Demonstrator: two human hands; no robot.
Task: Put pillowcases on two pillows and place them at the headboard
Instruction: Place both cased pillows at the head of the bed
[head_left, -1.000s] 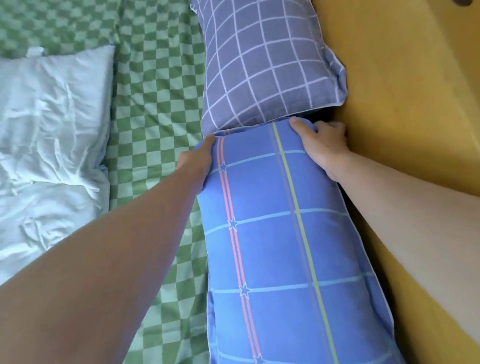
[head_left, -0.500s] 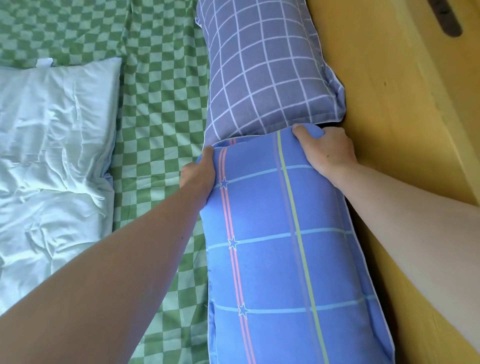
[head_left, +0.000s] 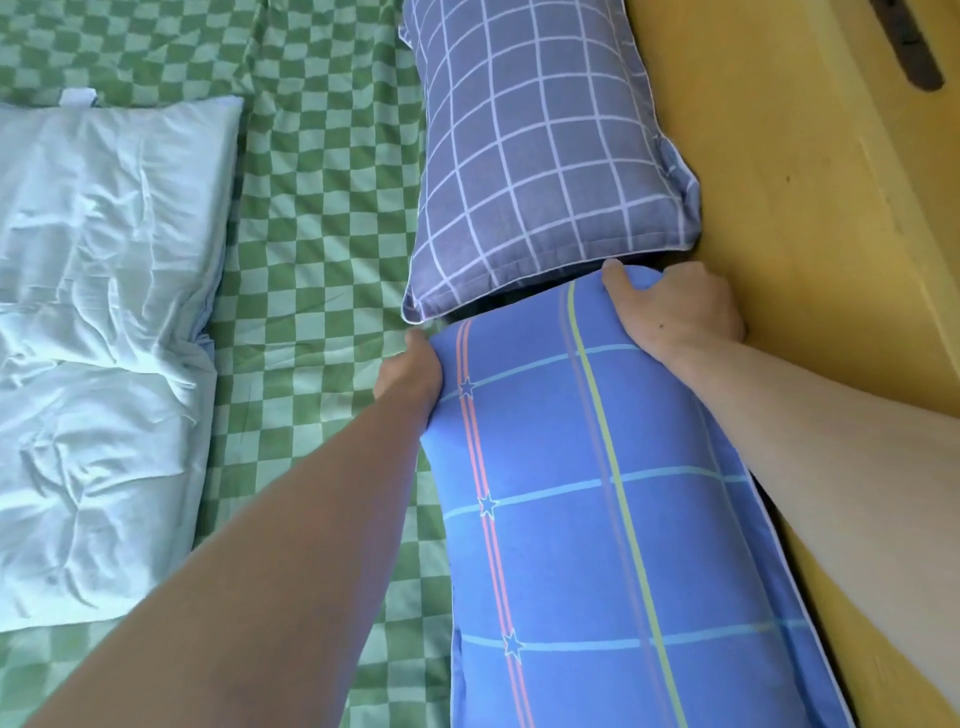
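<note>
the blue striped pillow (head_left: 597, 519) lies along the yellow headboard (head_left: 805, 208), its far end touching the grey checked pillow (head_left: 545, 156). the left hand (head_left: 410, 374) and right hand (head_left: 675, 306) both grasp its far corners with curled fingers. a further push can shove the grey pillow out of line, or wedge the right hand against the headboard.

Bright, soft daylight fills the scene, strongest on the right forearm (head_left: 810, 467) at 4 o'clock, while the left forearm (head_left: 270, 582) at 7 o'clock lies shaded. Wide-angle bending curves lines near the edges. Focus is slightly soft throughout; no glare.
</note>
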